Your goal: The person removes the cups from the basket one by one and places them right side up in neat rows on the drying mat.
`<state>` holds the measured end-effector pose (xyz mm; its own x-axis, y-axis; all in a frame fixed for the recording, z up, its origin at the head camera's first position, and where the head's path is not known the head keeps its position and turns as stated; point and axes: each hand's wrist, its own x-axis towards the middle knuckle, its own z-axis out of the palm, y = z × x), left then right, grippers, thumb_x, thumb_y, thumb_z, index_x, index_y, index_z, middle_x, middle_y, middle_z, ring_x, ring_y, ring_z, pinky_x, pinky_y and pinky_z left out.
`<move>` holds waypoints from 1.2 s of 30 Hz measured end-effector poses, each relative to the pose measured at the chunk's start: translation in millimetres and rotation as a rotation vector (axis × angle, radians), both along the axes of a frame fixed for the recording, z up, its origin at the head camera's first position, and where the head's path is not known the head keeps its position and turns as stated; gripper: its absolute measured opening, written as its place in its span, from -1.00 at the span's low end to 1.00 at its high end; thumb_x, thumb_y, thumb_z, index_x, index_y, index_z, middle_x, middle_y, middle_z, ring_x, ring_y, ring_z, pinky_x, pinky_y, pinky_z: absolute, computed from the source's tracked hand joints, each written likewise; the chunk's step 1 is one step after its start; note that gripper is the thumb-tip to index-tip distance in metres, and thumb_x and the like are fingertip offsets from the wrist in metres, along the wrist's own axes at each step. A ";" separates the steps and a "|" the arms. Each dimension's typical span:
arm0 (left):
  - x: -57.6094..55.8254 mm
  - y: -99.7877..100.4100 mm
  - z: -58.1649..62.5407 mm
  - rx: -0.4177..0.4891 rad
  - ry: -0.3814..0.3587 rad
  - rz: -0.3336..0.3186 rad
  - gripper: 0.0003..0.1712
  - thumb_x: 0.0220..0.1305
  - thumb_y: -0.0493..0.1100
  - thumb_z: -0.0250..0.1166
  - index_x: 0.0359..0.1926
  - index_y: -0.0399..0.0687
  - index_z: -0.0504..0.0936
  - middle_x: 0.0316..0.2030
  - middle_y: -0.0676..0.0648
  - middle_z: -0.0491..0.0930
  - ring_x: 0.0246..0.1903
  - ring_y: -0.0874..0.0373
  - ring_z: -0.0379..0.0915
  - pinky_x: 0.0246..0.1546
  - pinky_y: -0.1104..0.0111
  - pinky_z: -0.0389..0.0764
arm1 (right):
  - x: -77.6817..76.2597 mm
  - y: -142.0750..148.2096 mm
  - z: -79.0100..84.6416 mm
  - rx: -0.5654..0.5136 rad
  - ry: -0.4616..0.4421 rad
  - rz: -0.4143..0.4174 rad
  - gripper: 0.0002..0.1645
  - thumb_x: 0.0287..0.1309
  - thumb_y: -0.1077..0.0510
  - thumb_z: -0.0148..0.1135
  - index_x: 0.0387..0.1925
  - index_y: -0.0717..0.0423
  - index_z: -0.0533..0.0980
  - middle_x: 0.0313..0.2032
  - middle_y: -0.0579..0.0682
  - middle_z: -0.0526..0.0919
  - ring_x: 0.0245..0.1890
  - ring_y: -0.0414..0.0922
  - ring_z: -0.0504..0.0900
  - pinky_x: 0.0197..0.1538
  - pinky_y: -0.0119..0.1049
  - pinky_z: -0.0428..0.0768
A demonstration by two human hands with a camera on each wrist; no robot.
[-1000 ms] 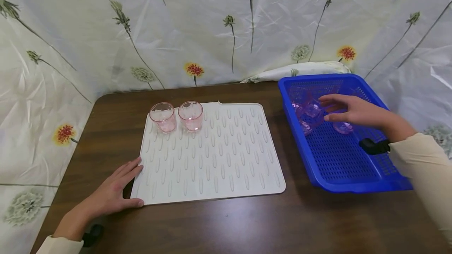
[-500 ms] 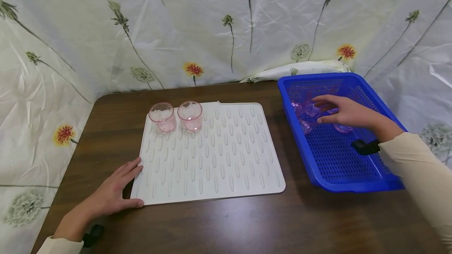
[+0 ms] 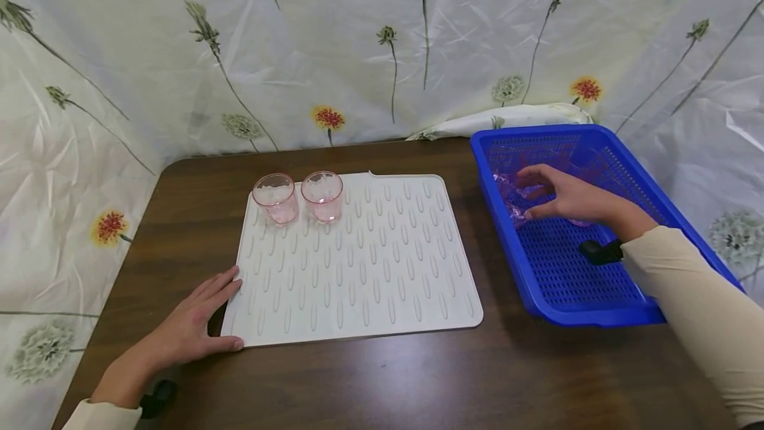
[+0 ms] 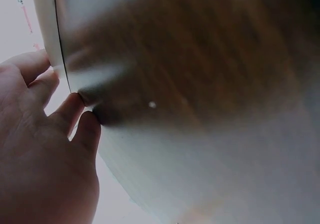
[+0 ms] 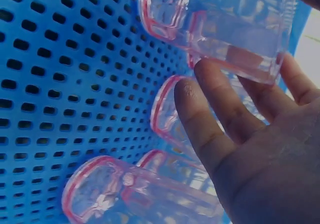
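My left hand (image 3: 185,327) lies flat at the near left corner of a white ribbed drying mat (image 3: 364,271), fingers touching its edge. Two clear pink-rimmed glasses (image 3: 323,203) stand upright side by side at the mat's far left. Inside the blue basket (image 3: 514,277), my right hand (image 3: 575,199) has its thumb and fingers spread apart around a pink glass (image 5: 235,33). In the right wrist view the fingertips are right at that glass's side. Other pink glasses (image 5: 145,189) sit below it, their rims toward the perforated basket surface.
A dark brown wooden table (image 3: 382,383) carries the mat and the basket. Behind and at both sides hangs a white floral cloth (image 3: 358,52), its bunched lower edge lying by the basket's far left corner. The basket's raised rim surrounds the right hand.
My right hand has moved left within the basket, over the glasses at its left side, and its fingers have bent a little more. The left hand, mat and two standing glasses have not moved.
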<state>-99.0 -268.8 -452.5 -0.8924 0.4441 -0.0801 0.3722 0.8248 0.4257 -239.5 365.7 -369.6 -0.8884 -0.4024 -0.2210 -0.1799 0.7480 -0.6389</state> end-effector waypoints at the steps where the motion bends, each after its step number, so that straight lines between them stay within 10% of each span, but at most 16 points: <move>1: -0.1 0.1 0.1 0.000 0.004 -0.002 0.16 -0.07 0.27 0.52 0.44 -0.21 0.28 0.51 -0.27 0.11 0.42 -0.37 0.06 0.28 -0.29 0.26 | -0.3 1.0 -1.1 -0.010 -0.004 -0.005 -0.05 0.19 0.19 0.37 0.44 0.28 0.04 0.37 0.41 0.27 0.27 0.40 0.42 0.15 0.26 0.55; 36: -0.1 1.5 2.0 -0.011 -0.050 0.027 0.18 -0.06 0.33 0.48 0.44 -0.23 0.27 0.52 -0.26 0.08 0.43 -0.39 0.01 0.31 -0.31 0.20 | -3.6 11.9 -9.4 -0.149 -0.186 0.065 0.10 0.11 0.27 0.39 0.49 0.11 -0.09 0.43 0.43 0.16 0.38 0.47 0.23 0.11 0.13 0.62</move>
